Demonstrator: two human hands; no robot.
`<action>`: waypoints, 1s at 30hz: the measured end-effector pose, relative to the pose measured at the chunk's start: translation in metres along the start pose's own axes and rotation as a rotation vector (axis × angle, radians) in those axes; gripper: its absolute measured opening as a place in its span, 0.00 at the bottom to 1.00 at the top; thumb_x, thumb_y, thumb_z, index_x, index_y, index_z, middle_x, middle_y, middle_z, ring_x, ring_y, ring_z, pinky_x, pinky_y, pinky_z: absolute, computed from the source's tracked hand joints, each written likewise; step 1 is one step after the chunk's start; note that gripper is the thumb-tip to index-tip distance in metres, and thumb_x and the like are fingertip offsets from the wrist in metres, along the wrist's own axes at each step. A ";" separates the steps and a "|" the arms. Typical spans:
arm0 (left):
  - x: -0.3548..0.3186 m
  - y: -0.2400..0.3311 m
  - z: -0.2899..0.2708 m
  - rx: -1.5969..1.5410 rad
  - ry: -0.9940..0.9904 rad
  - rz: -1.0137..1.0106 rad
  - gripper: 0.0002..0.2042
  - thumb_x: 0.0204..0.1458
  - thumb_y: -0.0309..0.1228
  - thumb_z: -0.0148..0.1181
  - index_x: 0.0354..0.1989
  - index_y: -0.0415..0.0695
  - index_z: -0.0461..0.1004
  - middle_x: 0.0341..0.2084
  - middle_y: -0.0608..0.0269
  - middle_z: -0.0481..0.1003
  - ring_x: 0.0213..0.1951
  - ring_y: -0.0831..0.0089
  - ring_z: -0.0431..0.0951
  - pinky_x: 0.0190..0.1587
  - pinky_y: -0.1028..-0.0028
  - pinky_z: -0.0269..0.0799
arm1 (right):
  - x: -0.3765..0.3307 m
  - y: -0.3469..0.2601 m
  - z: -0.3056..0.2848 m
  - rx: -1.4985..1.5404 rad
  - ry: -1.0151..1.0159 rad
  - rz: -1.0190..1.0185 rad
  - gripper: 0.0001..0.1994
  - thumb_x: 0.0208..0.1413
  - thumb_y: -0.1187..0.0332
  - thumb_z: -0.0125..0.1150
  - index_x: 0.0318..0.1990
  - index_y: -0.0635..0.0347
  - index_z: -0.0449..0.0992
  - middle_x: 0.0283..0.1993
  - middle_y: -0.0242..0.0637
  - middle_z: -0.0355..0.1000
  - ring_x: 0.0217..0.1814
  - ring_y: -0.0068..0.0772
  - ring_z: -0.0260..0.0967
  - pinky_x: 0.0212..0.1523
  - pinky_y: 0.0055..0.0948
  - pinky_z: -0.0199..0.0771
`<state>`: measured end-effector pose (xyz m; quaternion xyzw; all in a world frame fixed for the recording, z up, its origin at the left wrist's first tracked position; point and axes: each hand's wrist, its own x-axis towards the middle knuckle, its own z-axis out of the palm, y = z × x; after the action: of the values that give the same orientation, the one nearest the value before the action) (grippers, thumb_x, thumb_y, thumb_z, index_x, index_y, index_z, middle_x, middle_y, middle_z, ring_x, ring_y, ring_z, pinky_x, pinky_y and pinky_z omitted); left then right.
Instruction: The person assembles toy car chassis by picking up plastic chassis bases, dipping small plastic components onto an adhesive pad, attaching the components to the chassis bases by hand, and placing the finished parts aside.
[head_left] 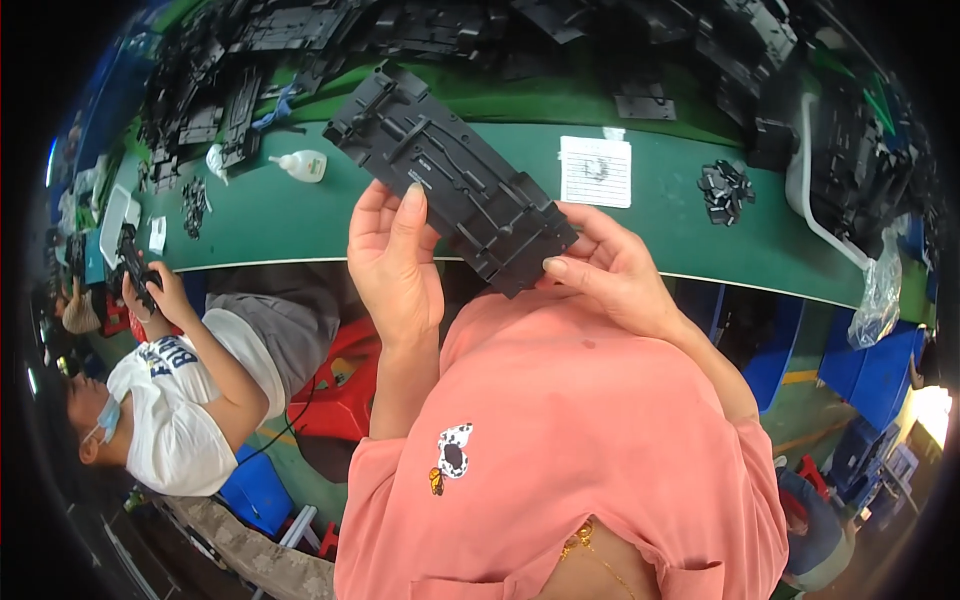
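Both hands hold one long, flat, ribbed black moulded-plastic panel [450,175] up in the air in front of the chest, above the near edge of the green work table [660,215]. Left hand [392,262]: palm toward the camera, fingers upright and close together, fingertips pressed on the panel's near long edge about midway along it. Right hand [612,268]: curled round the panel's lower right corner, thumb tip on the near face, remaining fingers behind; pinch grip. Panel tilted, running from upper left to lower right, its ribbed and slotted face toward the camera. Nearest to the lens: salmon-pink short-sleeved shirt [580,450] of the wearer, with a small black-and-white patch on the chest. Lower left: a co-worker in a white T-shirt [175,420], seated by a red plastic stool [340,385], holding a small black part [132,262] in both hands. On the table beyond the panel: a white printed paper sheet [596,171] lying flat, a small heap of black plastic clips [726,189] to its right, a white squeeze bottle [302,165] lying on its side to the left. Far edge of the table: dense piles of black plastic mouldings [300,30]. Right end: a clear plastic bag [878,290] hanging over the edge, blue plastic crates [880,375] below it
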<state>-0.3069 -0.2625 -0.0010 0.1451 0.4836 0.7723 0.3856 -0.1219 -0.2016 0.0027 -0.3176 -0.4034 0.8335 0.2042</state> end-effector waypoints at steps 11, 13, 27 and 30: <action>-0.012 -0.012 0.024 -0.232 -0.300 -0.122 0.36 0.58 0.59 0.35 0.63 0.40 0.53 0.58 0.46 0.61 0.57 0.55 0.66 0.56 0.59 0.65 | -0.013 0.008 -0.012 0.127 -0.117 -0.031 0.16 0.58 0.75 0.53 0.54 0.68 0.65 0.43 0.39 0.73 0.41 0.24 0.72 0.45 0.25 0.74; -0.014 -0.013 0.035 -0.329 -0.348 -0.139 0.45 0.48 0.70 0.37 0.63 0.43 0.53 0.57 0.43 0.62 0.54 0.49 0.68 0.54 0.57 0.68 | -0.014 0.008 -0.012 0.133 -0.124 -0.024 0.17 0.58 0.75 0.54 0.54 0.68 0.65 0.43 0.39 0.73 0.42 0.25 0.72 0.45 0.25 0.74; -0.007 -0.009 0.035 -0.431 -0.542 -0.358 0.44 0.50 0.69 0.32 0.59 0.38 0.58 0.52 0.44 0.65 0.46 0.57 0.74 0.49 0.47 0.71 | -0.011 -0.015 -0.033 -1.243 0.083 -1.175 0.18 0.32 0.80 0.66 0.37 0.63 0.74 0.30 0.36 0.66 0.25 0.32 0.65 0.22 0.27 0.66; -0.008 -0.005 0.037 -0.429 -0.480 -0.419 0.43 0.51 0.68 0.31 0.58 0.37 0.58 0.52 0.44 0.65 0.45 0.56 0.74 0.48 0.47 0.73 | -0.010 -0.013 -0.034 -1.262 0.042 -1.172 0.17 0.31 0.80 0.65 0.35 0.63 0.73 0.30 0.37 0.66 0.25 0.33 0.65 0.23 0.27 0.66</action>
<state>-0.2767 -0.2437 0.0141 0.1360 0.2261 0.7044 0.6590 -0.0904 -0.1812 0.0011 -0.1274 -0.8863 0.2074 0.3940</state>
